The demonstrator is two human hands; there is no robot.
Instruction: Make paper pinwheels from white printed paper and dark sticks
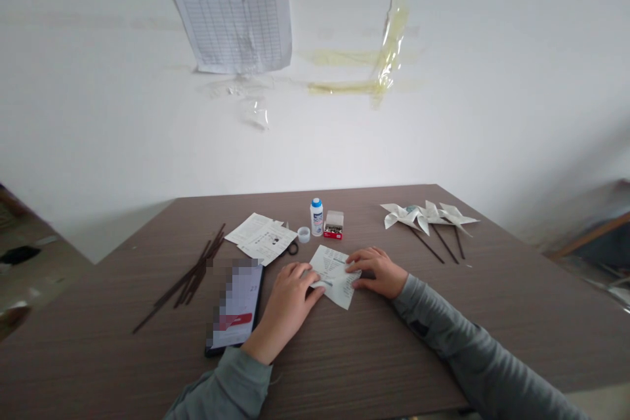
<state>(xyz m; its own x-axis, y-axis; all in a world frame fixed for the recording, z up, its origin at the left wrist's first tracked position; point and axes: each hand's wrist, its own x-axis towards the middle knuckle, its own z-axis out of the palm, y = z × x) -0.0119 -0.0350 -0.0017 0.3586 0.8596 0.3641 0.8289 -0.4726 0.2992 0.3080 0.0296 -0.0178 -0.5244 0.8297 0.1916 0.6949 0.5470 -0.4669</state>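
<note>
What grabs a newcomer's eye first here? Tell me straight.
The left hand and right hand rest on a folded paper near the middle of the table. Paper pinwheels on dark sticks lie at the far right, and a ruled chart hangs on the wall above.

Plain workroom: wood-grain table (123,289), ruled chart (236,20) taped to white wall (492,79).

The brown wood-grain bench (531,289) carries a folded printed paper (337,275), printed sheets (263,236), scissors (293,248), a glue bottle (316,216), its cap (304,234), a small lidded box (333,224), a smartphone (235,305), loose dark sticks (189,279) and stick-mounted paper pinwheels (423,216).
</note>
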